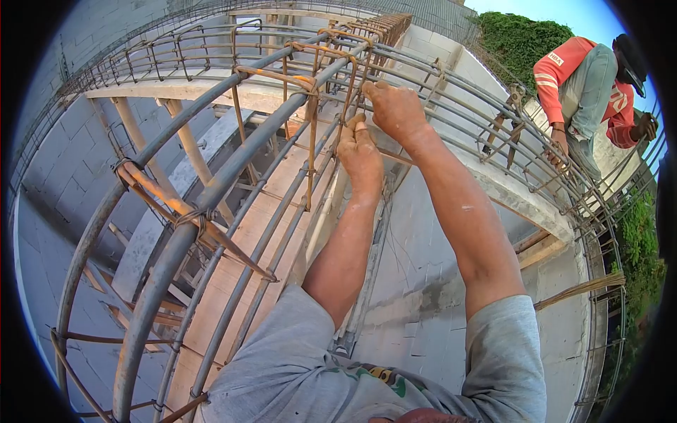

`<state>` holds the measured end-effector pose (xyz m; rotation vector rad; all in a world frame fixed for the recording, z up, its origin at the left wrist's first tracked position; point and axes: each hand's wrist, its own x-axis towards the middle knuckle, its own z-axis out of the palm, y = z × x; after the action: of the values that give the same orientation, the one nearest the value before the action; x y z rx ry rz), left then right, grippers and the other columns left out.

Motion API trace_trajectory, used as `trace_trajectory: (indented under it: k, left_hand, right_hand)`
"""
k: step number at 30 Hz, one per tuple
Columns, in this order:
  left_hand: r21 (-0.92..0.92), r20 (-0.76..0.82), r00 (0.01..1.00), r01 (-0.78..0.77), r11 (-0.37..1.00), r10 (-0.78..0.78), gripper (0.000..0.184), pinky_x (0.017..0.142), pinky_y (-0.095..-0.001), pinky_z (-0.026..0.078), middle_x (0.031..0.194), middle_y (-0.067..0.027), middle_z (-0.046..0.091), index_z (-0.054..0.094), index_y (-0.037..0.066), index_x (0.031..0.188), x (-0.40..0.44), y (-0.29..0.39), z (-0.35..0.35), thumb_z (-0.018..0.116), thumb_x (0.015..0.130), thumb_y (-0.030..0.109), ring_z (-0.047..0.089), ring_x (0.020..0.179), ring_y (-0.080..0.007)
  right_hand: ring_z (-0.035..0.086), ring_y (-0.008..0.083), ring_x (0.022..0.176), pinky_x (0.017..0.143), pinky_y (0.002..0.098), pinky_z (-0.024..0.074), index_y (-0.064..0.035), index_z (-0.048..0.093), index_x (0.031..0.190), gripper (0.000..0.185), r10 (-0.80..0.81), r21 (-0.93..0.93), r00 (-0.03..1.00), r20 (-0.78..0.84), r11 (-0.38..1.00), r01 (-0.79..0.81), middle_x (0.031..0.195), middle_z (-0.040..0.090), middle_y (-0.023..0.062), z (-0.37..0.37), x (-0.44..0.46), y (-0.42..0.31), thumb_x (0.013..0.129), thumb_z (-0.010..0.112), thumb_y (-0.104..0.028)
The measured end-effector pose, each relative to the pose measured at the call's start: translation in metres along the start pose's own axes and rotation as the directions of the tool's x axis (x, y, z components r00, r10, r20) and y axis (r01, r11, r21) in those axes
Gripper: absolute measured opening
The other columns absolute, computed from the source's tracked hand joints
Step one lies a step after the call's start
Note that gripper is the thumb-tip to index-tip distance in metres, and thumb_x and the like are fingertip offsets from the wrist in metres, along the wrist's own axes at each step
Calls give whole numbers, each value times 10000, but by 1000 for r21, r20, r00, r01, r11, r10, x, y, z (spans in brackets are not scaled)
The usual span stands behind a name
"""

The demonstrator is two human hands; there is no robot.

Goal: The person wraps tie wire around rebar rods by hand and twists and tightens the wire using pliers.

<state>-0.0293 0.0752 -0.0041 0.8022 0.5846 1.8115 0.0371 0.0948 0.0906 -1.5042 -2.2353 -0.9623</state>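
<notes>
Both my hands reach forward to a rebar cage beside a rusty stirrup (350, 90). My left hand (360, 155) is closed, its fingertips pressed together close to the stirrup's lower leg. Just above and to the right, my right hand (396, 111) is closed in a fist, with its thumb side towards the same stirrup. What the fingers of either hand grip is hidden or too small to make out. Thick longitudinal bars (247, 151) run from the lower left up to this joint, and an orange-rusted stirrup (166, 194) is tied round them with wire.
Wooden formwork boards (240, 261) lie under the cage, over a deep drop between block walls (60, 190). At the right, a co-worker in a red shirt (564, 70) crouches on the wall by more rebar. A bundle of tie wire (582, 289) sticks out below.
</notes>
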Motion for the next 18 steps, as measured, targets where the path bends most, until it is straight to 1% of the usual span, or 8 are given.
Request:
trace_trajectory:
  k: [3, 5, 7, 8, 11, 14, 15, 18]
  left_hand:
    - [-211, 54, 985, 169, 963, -161, 242, 415, -204, 260, 668, 27, 469, 503, 10, 1165, -2, 8, 0, 444, 968, 138, 338, 475, -30]
    - [-259, 50, 969, 248, 933, -244, 233, 402, -204, 247, 663, 28, 462, 511, 17, 1153, -9, 30, 5, 445, 963, 134, 330, 460, -32]
    - [-301, 56, 950, 311, 902, -308, 224, 396, -203, 239, 663, 26, 463, 517, 21, 1141, -15, 41, 8, 451, 956, 128, 326, 454, -34]
    - [-326, 60, 945, 323, 889, -321, 219, 397, -202, 237, 666, 23, 468, 519, 23, 1136, -15, 43, 9, 456, 953, 124, 326, 454, -34]
    - [-369, 70, 937, 343, 864, -343, 205, 397, -202, 233, 668, 17, 477, 522, 22, 1118, -16, 51, 9, 465, 944, 114, 326, 453, -38]
    - [-372, 63, 942, 330, 868, -331, 205, 396, -207, 231, 669, 12, 488, 526, 11, 1110, -17, 52, 11, 464, 937, 101, 329, 446, -44]
    - [-373, 67, 947, 317, 872, -315, 214, 395, -208, 231, 670, 11, 491, 525, 8, 1120, -17, 49, 11, 463, 936, 99, 329, 444, -45]
    - [-347, 66, 957, 286, 893, -281, 256, 389, -203, 224, 674, 12, 501, 543, -8, 1154, -18, 45, 14, 471, 932, 97, 326, 437, -37]
  right_hand:
    - [675, 308, 728, 620, 423, 547, -116, 583, 1012, 241, -60, 26, 996, -74, 998, 62, 888, 645, 86, 10, -3, 8, 774, 596, -81]
    - [660, 317, 696, 608, 432, 539, -121, 559, 1029, 300, -83, 29, 992, -97, 996, 86, 882, 617, 80, 16, -4, 11, 740, 603, -49]
    - [660, 309, 711, 613, 417, 542, -123, 552, 1030, 302, -70, 49, 992, -106, 996, 75, 906, 608, 77, 22, -7, 12, 741, 602, -51]
    - [661, 305, 719, 616, 409, 543, -123, 548, 1031, 303, -68, 60, 991, -113, 995, 75, 918, 603, 76, 25, -7, 11, 741, 602, -52]
    - [660, 265, 754, 601, 380, 553, -115, 564, 962, 231, -79, 38, 963, -256, 995, 91, 905, 607, 63, 39, -11, 11, 739, 610, -81]
    - [643, 245, 831, 615, 361, 556, -106, 562, 928, 216, -45, 99, 936, -349, 991, 85, 944, 590, 41, 42, -18, 5, 723, 630, -99]
    - [619, 239, 922, 674, 363, 556, -100, 597, 1005, 278, -23, 105, 963, -267, 993, 53, 984, 576, 35, 41, -22, 4, 729, 633, -111]
    - [600, 247, 975, 752, 367, 547, -96, 611, 1122, 380, -31, 147, 953, -301, 986, 78, 1000, 577, 56, 34, -33, 5, 742, 630, -108]
